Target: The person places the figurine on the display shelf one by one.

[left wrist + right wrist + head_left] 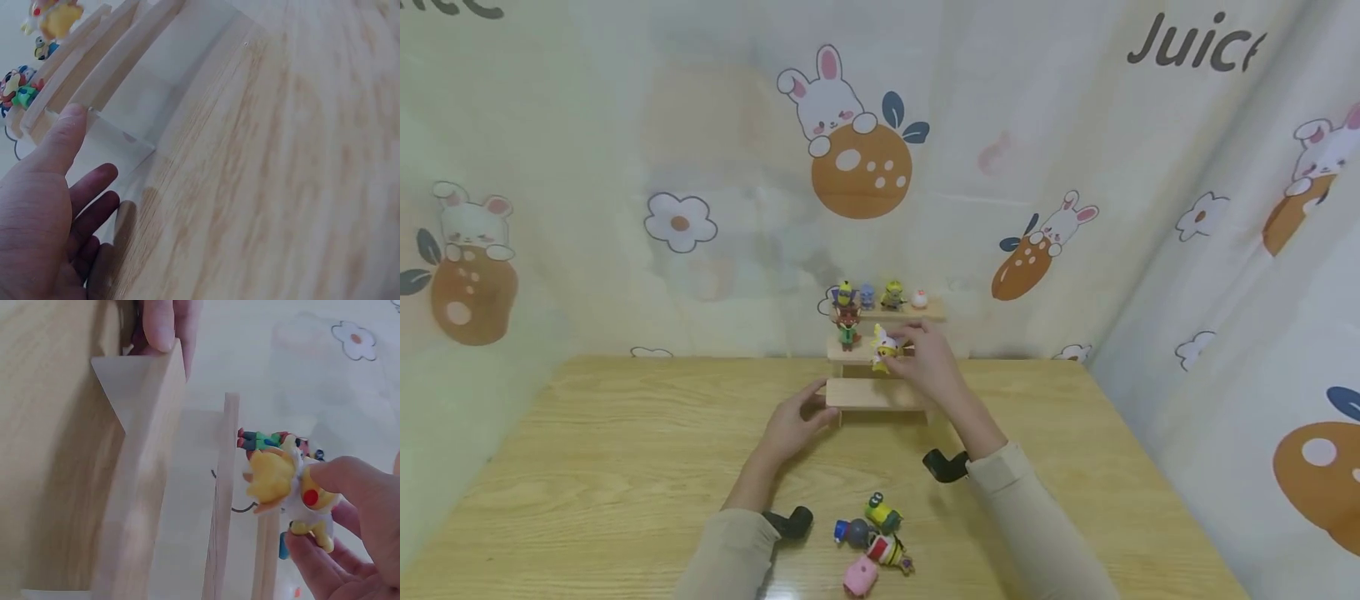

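My right hand [931, 360] pinches a yellow and white toy figurine [884, 348] between thumb and fingers, in front of the middle tier of a small wooden step shelf [872, 393]. In the right wrist view the figurine [294, 487] is tilted on its side and shows a red cheek spot. My left hand [795, 423] is at the left end of the lowest tier. Its thumb touches the board's end in the left wrist view, while the other fingers [94, 181] are spread loosely beside the clear support. A fox figurine [847, 332] in green stands on the middle tier's left.
Several small figurines, among them a green and yellow one [892, 295] and a round white one [920, 299], line the top tier. Near the table's [625, 467] front lie several more toys, including a pink one [861, 576]. A printed curtain [730, 150] hangs behind.
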The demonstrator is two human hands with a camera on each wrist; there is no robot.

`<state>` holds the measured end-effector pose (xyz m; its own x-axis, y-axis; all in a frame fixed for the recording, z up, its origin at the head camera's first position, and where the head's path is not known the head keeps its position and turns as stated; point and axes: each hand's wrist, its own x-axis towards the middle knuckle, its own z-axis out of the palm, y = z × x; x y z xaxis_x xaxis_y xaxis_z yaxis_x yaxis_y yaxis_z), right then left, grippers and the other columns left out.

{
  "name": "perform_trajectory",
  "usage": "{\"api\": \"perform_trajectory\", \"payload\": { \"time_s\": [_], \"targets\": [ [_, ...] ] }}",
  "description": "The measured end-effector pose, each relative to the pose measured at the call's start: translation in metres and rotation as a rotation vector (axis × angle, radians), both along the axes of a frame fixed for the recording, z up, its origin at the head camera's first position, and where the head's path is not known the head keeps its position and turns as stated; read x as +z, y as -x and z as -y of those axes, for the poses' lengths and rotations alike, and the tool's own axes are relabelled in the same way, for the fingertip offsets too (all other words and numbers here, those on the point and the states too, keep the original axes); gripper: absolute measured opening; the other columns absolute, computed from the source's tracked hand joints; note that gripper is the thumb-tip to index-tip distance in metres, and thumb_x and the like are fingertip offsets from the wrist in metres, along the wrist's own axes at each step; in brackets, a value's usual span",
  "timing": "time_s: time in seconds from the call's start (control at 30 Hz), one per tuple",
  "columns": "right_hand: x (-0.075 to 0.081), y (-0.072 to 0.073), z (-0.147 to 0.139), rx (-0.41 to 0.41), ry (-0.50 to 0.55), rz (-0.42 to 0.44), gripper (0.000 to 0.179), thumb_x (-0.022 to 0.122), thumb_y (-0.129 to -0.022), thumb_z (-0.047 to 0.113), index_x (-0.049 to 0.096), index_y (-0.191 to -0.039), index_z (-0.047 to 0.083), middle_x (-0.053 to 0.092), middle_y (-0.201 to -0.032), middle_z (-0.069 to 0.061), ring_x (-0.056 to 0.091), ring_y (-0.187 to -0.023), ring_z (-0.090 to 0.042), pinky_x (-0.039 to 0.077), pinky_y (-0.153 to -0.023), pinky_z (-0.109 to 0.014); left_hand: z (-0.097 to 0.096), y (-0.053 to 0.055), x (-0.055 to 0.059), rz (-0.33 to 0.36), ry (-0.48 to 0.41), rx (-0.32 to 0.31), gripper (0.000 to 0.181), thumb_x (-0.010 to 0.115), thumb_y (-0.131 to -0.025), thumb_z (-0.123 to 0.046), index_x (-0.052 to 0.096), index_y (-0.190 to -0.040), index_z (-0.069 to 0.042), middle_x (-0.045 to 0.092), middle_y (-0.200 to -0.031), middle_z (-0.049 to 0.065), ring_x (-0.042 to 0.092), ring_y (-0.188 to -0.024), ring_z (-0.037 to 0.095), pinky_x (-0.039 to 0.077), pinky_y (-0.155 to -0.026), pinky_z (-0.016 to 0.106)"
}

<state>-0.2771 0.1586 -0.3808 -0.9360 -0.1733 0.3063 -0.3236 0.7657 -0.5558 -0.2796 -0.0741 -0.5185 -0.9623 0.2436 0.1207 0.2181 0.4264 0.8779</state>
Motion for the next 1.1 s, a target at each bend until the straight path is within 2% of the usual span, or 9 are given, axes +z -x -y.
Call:
{"api": "perform_trajectory", "payload": {
  "time_s": [0.1, 0.17, 0.47, 0.6, 0.67, 0.87, 0.93, 1.1],
  "targets": [
    [0.004, 0.016, 0.008, -0.022, -0.014, -0.007, 0.041, 0.075, -0.081, 0.018, 0.065, -0.118, 0.004, 0.043, -0.131, -0.014, 0.057, -0.106, -0.025, 0.054, -0.089, -0.031, 0.003, 0.001, 0.001, -0.023, 0.003, -0.008, 0.068, 0.068, -0.085, -0.043, 0.043, -0.144, -0.020, 0.068, -0.118, 0.004, 0.050, -0.127, 0.029, 0.030, -0.112, 0.052],
    [0.003, 0.020, 0.009, -0.035, -0.006, 0.002, 0.041, 0.075, -0.080, 0.015, 0.065, -0.118, 0.003, 0.040, -0.131, -0.015, 0.057, -0.106, -0.026, 0.053, -0.091, -0.030, 0.002, 0.000, 0.000, -0.037, 0.005, -0.020, 0.068, 0.068, -0.085, -0.041, 0.042, -0.144, -0.018, 0.068, -0.117, 0.005, 0.051, -0.126, 0.030, 0.031, -0.111, 0.052],
    [-0.006, 0.031, 0.013, -0.065, 0.099, 0.045, 0.041, 0.072, -0.083, 0.013, 0.062, -0.122, 0.004, 0.036, -0.131, -0.013, 0.057, -0.107, -0.025, 0.051, -0.095, -0.030, 0.001, 0.001, -0.001, -0.053, 0.004, -0.013, 0.066, 0.069, -0.085, -0.041, 0.044, -0.142, -0.020, 0.069, -0.114, 0.004, 0.055, -0.120, 0.027, 0.035, -0.109, 0.050],
    [-0.006, 0.035, 0.017, -0.067, 0.038, 0.031, 0.041, 0.070, -0.086, 0.016, 0.061, -0.126, 0.008, 0.036, -0.133, -0.013, 0.058, -0.108, -0.026, 0.052, -0.092, -0.032, 0.003, 0.002, -0.001, -0.043, 0.002, -0.004, 0.068, 0.069, -0.084, -0.044, 0.044, -0.143, -0.020, 0.069, -0.114, 0.003, 0.056, -0.120, 0.026, 0.036, -0.109, 0.048],
    [-0.006, 0.036, 0.018, -0.069, 0.000, 0.015, 0.042, 0.069, -0.088, 0.017, 0.060, -0.128, 0.009, 0.036, -0.134, -0.013, 0.059, -0.107, -0.026, 0.054, -0.087, -0.032, 0.002, 0.002, -0.001, -0.030, 0.006, 0.001, 0.069, 0.068, -0.084, -0.045, 0.044, -0.143, -0.020, 0.069, -0.114, 0.002, 0.056, -0.120, 0.025, 0.035, -0.109, 0.048],
    [-0.005, 0.035, 0.021, -0.089, -0.058, -0.012, 0.041, 0.066, -0.090, 0.015, 0.058, -0.129, 0.010, 0.038, -0.138, -0.014, 0.061, -0.086, -0.021, 0.053, -0.065, -0.028, 0.002, 0.001, 0.000, -0.025, 0.005, 0.000, 0.070, 0.068, -0.084, -0.046, 0.043, -0.143, -0.019, 0.069, -0.115, 0.002, 0.055, -0.121, 0.026, 0.035, -0.109, 0.049],
    [-0.005, 0.034, 0.022, -0.097, -0.078, -0.013, 0.041, 0.066, -0.090, 0.016, 0.058, -0.130, 0.011, 0.038, -0.139, -0.014, 0.062, -0.085, -0.021, 0.053, -0.065, -0.028, 0.002, 0.001, 0.000, -0.028, 0.006, -0.002, 0.070, 0.068, -0.084, -0.046, 0.043, -0.143, -0.019, 0.069, -0.114, 0.002, 0.055, -0.121, 0.026, 0.035, -0.109, 0.049],
    [-0.004, 0.033, 0.024, -0.116, -0.131, -0.034, 0.040, 0.065, -0.090, 0.018, 0.059, -0.129, 0.011, 0.041, -0.141, -0.014, 0.060, -0.102, -0.028, 0.054, -0.076, -0.034, 0.003, 0.001, 0.000, -0.030, -0.002, -0.006, 0.070, 0.068, -0.084, -0.045, 0.043, -0.143, -0.017, 0.069, -0.114, 0.002, 0.056, -0.120, 0.026, 0.036, -0.109, 0.049]
  ]
}}
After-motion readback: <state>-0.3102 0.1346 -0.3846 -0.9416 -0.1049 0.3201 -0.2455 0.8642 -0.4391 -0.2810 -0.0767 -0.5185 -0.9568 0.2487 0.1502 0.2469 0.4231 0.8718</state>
